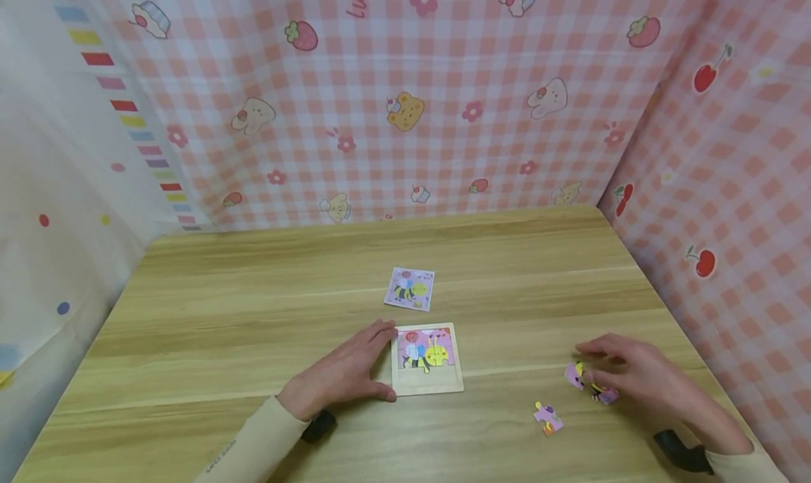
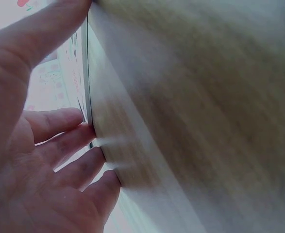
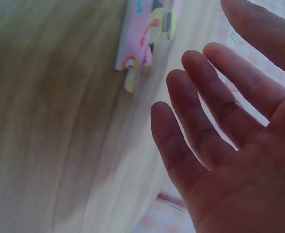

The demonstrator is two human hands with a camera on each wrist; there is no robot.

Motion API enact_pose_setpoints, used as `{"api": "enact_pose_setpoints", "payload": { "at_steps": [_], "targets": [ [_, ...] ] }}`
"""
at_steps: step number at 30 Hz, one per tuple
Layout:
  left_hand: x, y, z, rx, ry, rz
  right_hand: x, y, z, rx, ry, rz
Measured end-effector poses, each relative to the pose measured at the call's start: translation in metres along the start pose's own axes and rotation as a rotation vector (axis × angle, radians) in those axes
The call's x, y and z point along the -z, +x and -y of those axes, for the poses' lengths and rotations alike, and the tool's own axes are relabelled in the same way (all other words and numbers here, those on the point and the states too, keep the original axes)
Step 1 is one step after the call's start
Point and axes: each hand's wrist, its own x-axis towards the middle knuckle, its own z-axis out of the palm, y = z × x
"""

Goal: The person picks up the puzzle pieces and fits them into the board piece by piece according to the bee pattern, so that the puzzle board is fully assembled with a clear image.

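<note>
A square wooden puzzle tray (image 1: 427, 383) lies mid-table, its upper part filled with pieces of a bee picture and its lower strip bare wood. My left hand (image 1: 345, 370) rests at the tray's left side, thumb by the lower corner and fingertips by the upper one; the left wrist view shows those fingers fairly straight. On the right, my right hand (image 1: 646, 377) hovers with relaxed, spread fingers over pink and yellow puzzle pieces (image 1: 574, 374), partly covering them. Its palm holds nothing in the right wrist view. Another puzzle piece (image 1: 548, 419) lies nearer me, to the left of that hand.
Behind the tray lies a square picture card (image 1: 410, 289) with the same bee design. The wooden table (image 1: 253, 293) meets a pink checked cloth (image 1: 443, 145) at the back and more cloth on both sides.
</note>
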Motion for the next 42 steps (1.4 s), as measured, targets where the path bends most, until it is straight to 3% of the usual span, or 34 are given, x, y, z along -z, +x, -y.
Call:
{"api": "enact_pose_setpoints", "payload": {
  "at_steps": [4, 8, 19, 26, 36, 42],
  "targets": [
    [0.001, -0.001, -0.001, -0.002, -0.006, 0.001, -0.005, 0.001, -0.002, 0.02, -0.054, 0.009],
    [0.001, -0.001, -0.001, -0.003, -0.007, 0.001, -0.007, 0.004, -0.001, -0.012, -0.096, 0.052],
    [0.003, -0.002, -0.002, 0.005, 0.0, 0.009, -0.01, 0.009, 0.004, 0.031, -0.105, 0.101],
    [0.003, -0.002, -0.002, 0.0, 0.0, 0.006, -0.013, 0.011, 0.008, 0.015, -0.083, 0.113],
    [0.002, 0.0, -0.001, -0.014, -0.005, -0.001, -0.01, 0.013, 0.015, 0.036, -0.009, 0.057],
    [0.001, -0.002, -0.001, -0.002, -0.025, 0.0, -0.011, 0.02, 0.025, 0.12, -0.02, -0.024]
  ]
}}
